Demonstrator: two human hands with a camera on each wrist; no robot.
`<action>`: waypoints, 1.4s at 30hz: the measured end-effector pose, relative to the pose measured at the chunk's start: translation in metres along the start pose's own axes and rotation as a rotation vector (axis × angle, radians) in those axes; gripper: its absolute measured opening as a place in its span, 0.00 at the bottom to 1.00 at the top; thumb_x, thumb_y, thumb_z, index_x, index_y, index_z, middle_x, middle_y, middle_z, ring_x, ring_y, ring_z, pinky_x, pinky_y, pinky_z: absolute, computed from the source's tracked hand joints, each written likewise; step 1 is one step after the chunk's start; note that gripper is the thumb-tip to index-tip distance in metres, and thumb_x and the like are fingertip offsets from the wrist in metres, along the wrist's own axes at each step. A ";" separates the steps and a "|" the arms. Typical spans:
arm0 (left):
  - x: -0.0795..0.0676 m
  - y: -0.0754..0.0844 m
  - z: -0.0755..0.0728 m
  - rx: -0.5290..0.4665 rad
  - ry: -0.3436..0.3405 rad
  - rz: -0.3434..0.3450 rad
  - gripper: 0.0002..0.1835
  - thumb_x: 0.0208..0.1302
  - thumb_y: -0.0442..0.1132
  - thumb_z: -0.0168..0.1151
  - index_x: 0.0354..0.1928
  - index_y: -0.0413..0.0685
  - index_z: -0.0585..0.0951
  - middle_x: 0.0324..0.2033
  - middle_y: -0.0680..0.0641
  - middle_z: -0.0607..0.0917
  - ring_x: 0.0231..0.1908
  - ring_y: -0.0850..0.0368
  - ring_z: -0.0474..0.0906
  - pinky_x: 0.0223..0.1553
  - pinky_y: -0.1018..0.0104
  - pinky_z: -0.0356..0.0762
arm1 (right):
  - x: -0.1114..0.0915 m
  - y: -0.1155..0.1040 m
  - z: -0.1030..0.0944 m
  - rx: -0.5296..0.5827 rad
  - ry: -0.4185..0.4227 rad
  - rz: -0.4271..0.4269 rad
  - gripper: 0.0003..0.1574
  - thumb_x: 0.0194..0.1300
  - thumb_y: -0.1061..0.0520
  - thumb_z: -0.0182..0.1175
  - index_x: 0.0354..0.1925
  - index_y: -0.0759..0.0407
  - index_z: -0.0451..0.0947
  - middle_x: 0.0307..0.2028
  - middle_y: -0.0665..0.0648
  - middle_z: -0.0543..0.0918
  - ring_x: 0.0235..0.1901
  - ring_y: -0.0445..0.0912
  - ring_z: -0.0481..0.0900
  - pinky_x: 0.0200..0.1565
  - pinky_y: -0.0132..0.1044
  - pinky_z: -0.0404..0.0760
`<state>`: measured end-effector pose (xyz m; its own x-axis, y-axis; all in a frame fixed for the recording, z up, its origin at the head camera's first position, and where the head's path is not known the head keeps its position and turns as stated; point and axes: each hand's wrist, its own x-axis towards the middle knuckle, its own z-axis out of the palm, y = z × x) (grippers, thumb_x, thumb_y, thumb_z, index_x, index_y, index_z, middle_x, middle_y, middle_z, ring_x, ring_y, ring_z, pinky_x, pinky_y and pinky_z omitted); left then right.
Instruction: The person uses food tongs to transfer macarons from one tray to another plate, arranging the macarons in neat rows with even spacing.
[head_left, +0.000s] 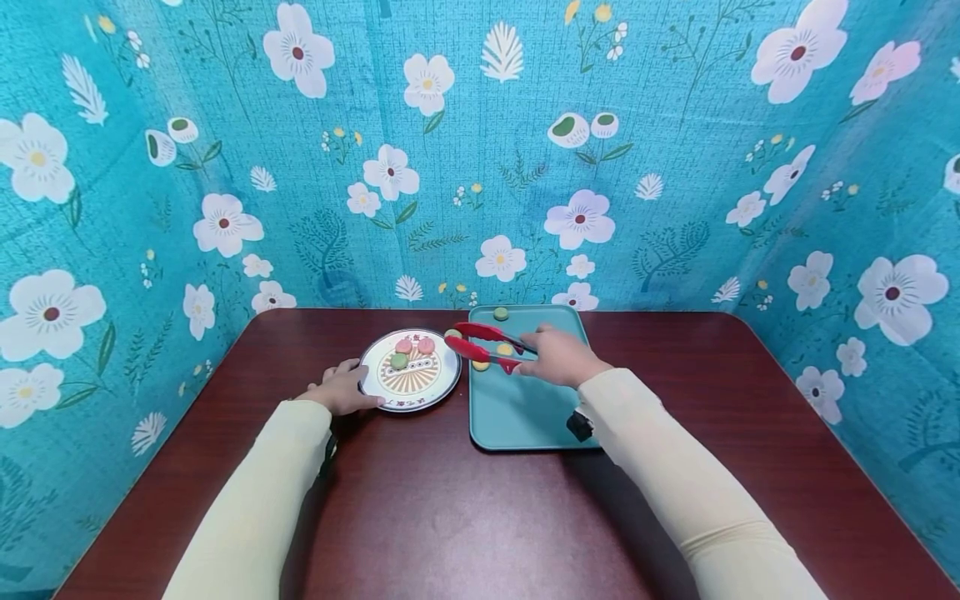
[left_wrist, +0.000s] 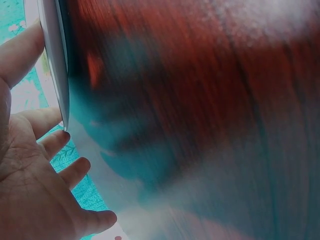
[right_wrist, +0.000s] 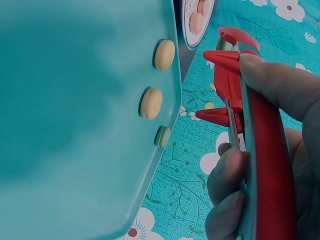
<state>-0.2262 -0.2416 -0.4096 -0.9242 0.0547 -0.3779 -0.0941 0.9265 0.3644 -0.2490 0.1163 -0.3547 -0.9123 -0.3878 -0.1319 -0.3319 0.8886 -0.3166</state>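
My right hand (head_left: 558,356) grips red-tipped tongs (head_left: 480,342). A green macaron (right_wrist: 223,44) is caught between the tong tips, over the gap between plate and tray in the head view. My left hand (head_left: 345,388) rests at the left rim of a round white plate (head_left: 408,398), its fingers spread and the thumb and index finger touching the edge. Two pink macarons (head_left: 426,345) and a green macaron (head_left: 398,361) lie on that plate. On the teal tray (head_left: 517,417) under the tongs sit two yellow macarons (right_wrist: 151,103) and a smaller green macaron (right_wrist: 163,136).
Plate and tray stand side by side toward the far edge of a glossy dark red-brown table (head_left: 450,517). A blue floral cloth (head_left: 465,167) hangs behind the table and along both sides.
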 end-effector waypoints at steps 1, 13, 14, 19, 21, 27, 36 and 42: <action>0.000 0.000 0.000 0.002 -0.001 -0.002 0.49 0.59 0.57 0.65 0.73 0.37 0.56 0.71 0.32 0.51 0.67 0.29 0.45 0.62 0.26 0.42 | 0.000 -0.001 0.000 0.002 -0.002 0.001 0.44 0.60 0.43 0.67 0.68 0.60 0.66 0.58 0.64 0.73 0.50 0.53 0.76 0.50 0.47 0.79; 0.004 -0.001 0.000 0.000 -0.004 -0.015 0.48 0.59 0.57 0.64 0.73 0.38 0.55 0.72 0.33 0.50 0.68 0.30 0.44 0.63 0.27 0.41 | 0.007 -0.009 0.004 -0.022 -0.014 0.007 0.45 0.57 0.43 0.69 0.68 0.56 0.67 0.54 0.61 0.74 0.45 0.50 0.75 0.42 0.43 0.81; 0.004 -0.001 -0.001 0.001 -0.004 -0.011 0.49 0.59 0.57 0.64 0.73 0.38 0.55 0.72 0.32 0.50 0.68 0.30 0.44 0.63 0.26 0.41 | 0.007 -0.010 0.004 -0.019 -0.013 0.005 0.45 0.57 0.44 0.70 0.68 0.56 0.67 0.54 0.61 0.74 0.45 0.50 0.75 0.42 0.43 0.81; 0.002 0.001 -0.003 -0.003 -0.005 -0.002 0.49 0.59 0.57 0.65 0.73 0.37 0.56 0.71 0.31 0.50 0.68 0.30 0.44 0.63 0.26 0.42 | 0.008 -0.015 0.004 -0.018 -0.017 -0.004 0.45 0.56 0.44 0.70 0.68 0.56 0.68 0.53 0.60 0.74 0.44 0.50 0.75 0.40 0.43 0.80; 0.002 0.001 -0.003 -0.004 -0.005 -0.002 0.49 0.59 0.57 0.65 0.73 0.37 0.56 0.71 0.32 0.50 0.68 0.30 0.44 0.63 0.26 0.42 | 0.009 -0.016 0.005 -0.020 -0.020 -0.007 0.44 0.57 0.44 0.70 0.68 0.55 0.68 0.53 0.60 0.75 0.43 0.50 0.74 0.40 0.43 0.80; 0.004 0.000 -0.002 0.005 -0.010 -0.004 0.48 0.59 0.57 0.65 0.73 0.38 0.56 0.71 0.32 0.50 0.68 0.30 0.44 0.63 0.26 0.42 | 0.013 -0.020 0.009 -0.028 -0.026 -0.022 0.43 0.56 0.44 0.71 0.66 0.55 0.70 0.49 0.59 0.75 0.42 0.49 0.73 0.39 0.42 0.80; 0.004 -0.002 0.000 0.009 -0.012 0.001 0.49 0.60 0.57 0.64 0.73 0.38 0.55 0.71 0.32 0.50 0.68 0.30 0.44 0.63 0.26 0.41 | 0.016 -0.026 0.014 -0.017 -0.039 -0.008 0.44 0.55 0.44 0.71 0.66 0.55 0.70 0.49 0.58 0.75 0.42 0.48 0.73 0.38 0.41 0.79; 0.003 -0.002 0.000 0.016 -0.008 0.000 0.48 0.60 0.57 0.63 0.73 0.37 0.56 0.72 0.32 0.50 0.68 0.31 0.44 0.63 0.26 0.42 | 0.018 -0.030 0.018 -0.021 -0.049 0.005 0.44 0.55 0.44 0.71 0.67 0.55 0.70 0.50 0.58 0.74 0.42 0.48 0.73 0.38 0.42 0.79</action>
<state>-0.2290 -0.2429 -0.4116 -0.9212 0.0572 -0.3848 -0.0884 0.9325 0.3503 -0.2511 0.0781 -0.3639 -0.9012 -0.3946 -0.1794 -0.3330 0.8952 -0.2962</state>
